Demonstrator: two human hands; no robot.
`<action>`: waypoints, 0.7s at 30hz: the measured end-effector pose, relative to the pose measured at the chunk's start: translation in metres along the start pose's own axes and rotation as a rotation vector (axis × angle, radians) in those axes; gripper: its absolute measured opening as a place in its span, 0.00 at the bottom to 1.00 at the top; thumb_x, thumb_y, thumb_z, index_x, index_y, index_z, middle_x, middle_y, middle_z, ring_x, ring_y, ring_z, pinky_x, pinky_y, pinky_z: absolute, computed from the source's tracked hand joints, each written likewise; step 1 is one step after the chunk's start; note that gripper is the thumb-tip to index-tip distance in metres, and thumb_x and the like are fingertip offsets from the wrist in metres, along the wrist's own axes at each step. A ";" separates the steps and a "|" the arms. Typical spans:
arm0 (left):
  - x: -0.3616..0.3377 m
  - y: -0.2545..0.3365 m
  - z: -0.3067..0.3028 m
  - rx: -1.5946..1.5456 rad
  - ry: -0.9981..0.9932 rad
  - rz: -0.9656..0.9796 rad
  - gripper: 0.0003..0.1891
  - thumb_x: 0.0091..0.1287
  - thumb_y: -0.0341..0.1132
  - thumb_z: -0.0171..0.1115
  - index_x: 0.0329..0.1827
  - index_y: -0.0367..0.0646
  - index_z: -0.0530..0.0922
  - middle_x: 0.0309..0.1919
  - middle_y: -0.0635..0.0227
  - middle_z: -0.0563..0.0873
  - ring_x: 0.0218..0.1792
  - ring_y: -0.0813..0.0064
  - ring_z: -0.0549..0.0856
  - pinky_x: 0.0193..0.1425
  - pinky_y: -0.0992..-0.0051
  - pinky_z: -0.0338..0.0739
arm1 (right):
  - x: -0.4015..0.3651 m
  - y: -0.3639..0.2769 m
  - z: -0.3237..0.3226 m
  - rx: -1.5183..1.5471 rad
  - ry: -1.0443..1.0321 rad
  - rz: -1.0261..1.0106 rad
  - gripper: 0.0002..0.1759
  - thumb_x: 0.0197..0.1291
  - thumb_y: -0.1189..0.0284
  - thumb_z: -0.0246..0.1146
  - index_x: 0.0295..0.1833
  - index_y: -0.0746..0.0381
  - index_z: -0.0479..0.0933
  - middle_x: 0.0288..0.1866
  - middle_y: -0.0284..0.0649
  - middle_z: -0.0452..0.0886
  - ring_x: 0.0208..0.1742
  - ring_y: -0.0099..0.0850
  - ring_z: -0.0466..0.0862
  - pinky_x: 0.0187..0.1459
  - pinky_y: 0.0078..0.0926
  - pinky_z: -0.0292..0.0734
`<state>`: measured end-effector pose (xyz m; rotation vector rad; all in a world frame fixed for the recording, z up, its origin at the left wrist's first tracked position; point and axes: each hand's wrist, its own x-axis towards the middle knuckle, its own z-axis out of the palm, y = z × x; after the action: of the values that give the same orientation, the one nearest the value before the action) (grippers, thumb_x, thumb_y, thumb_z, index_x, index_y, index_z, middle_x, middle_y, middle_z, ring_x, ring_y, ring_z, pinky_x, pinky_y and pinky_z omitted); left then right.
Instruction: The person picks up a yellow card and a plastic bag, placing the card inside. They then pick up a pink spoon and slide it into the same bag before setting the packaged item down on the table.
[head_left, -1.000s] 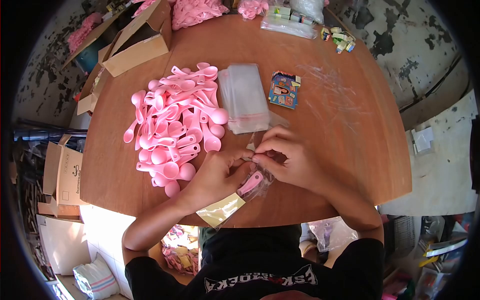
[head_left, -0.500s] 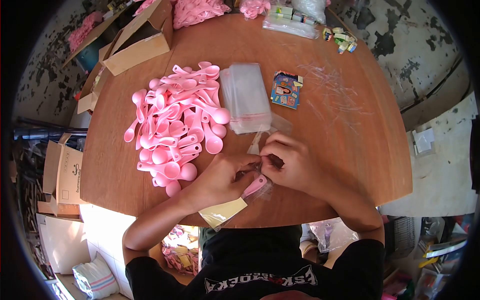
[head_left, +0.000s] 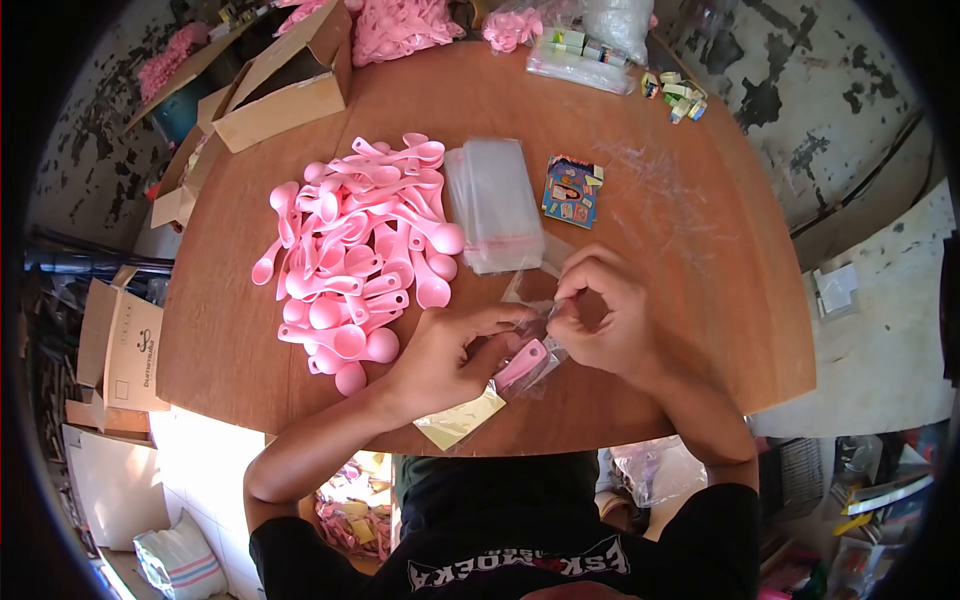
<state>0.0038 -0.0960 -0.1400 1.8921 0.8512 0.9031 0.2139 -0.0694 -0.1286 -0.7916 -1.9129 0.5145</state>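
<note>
Near the table's front edge, my left hand (head_left: 450,352) is closed on a clear plastic bag with a pink spoon (head_left: 521,364) in it. My right hand (head_left: 604,308) pinches the bag's upper part, just right of my left fingers. A pale yellow card (head_left: 461,418) in clear film lies below my left hand. To the left spreads a heap of pink measuring spoons (head_left: 345,255). Beyond my hands lies a stack of clear bags (head_left: 495,205), and right of it a small pile of blue printed cards (head_left: 572,190).
An open cardboard box (head_left: 285,100) stands at the table's back left. Bags of pink items (head_left: 405,28), packaged rolls (head_left: 580,60) and small loose boxes (head_left: 676,97) sit along the back. Thin plastic strips (head_left: 665,200) are scattered on the right.
My right hand has moved slightly up and to the right, away from my left fingers, with the film between them. The view has shifted a little.
</note>
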 end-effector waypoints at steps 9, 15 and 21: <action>-0.001 -0.018 -0.002 -0.466 0.220 -0.166 0.12 0.73 0.26 0.55 0.56 0.34 0.75 0.37 0.69 0.86 0.34 0.89 0.79 0.37 0.84 0.73 | 0.037 -0.032 -0.084 0.555 0.198 0.012 0.02 0.57 0.79 0.60 0.33 0.62 0.73 0.39 0.35 0.73 0.29 0.26 0.77 0.36 0.24 0.77; -0.002 -0.018 -0.003 -0.488 0.186 -0.126 0.11 0.75 0.32 0.55 0.54 0.35 0.74 0.36 0.70 0.85 0.35 0.88 0.80 0.37 0.84 0.75 | 0.039 0.041 -0.154 0.512 -0.147 0.572 0.06 0.55 0.78 0.63 0.39 0.61 0.78 0.45 0.41 0.79 0.33 0.33 0.80 0.38 0.31 0.79; -0.007 -0.014 -0.008 -0.622 0.229 -0.068 0.08 0.75 0.32 0.55 0.49 0.36 0.74 0.33 0.71 0.83 0.35 0.87 0.80 0.40 0.81 0.77 | 0.008 0.076 -0.113 -0.692 0.058 0.187 0.15 0.52 0.78 0.68 0.47 0.67 0.80 0.44 0.47 0.83 0.43 0.36 0.84 0.48 0.28 0.77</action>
<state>-0.0092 -0.0930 -0.1517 1.2328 0.6574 1.1927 0.3354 -0.0081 -0.1224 -1.4164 -1.9811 -0.0856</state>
